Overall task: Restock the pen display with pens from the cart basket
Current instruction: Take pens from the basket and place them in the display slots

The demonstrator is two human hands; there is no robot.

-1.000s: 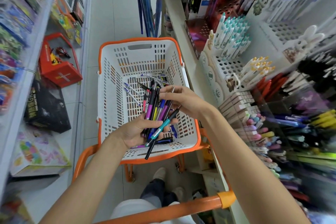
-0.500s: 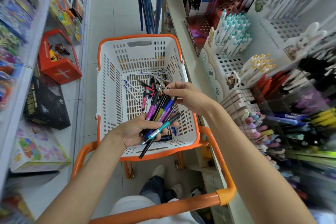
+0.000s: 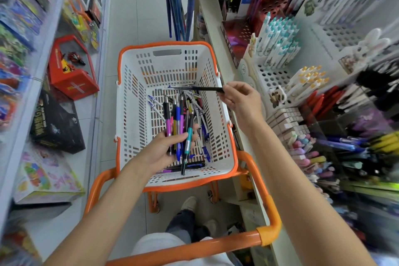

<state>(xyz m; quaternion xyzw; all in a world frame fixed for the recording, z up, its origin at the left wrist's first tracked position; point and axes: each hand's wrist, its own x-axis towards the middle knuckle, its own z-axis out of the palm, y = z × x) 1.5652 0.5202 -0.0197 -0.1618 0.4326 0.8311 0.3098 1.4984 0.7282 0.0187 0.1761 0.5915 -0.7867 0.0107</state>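
Right grip [image 3: 239, 101]: pinching a black pen [image 3: 198, 88] by one end (worth steadying before slotting);
Left grip [image 3: 159, 151]: clasping the pen bundle [image 3: 178, 121]

Left arm: we extend it from near left toward centre | left hand [image 3: 160, 151]: palm up, fingers curled round a bundle of pens [image 3: 178, 123] | right arm: we reach farther, on the right | right hand [image 3: 243, 101]: thumb and fingertips pinch a black pen [image 3: 198, 88] by its end, barrel level, pointing left
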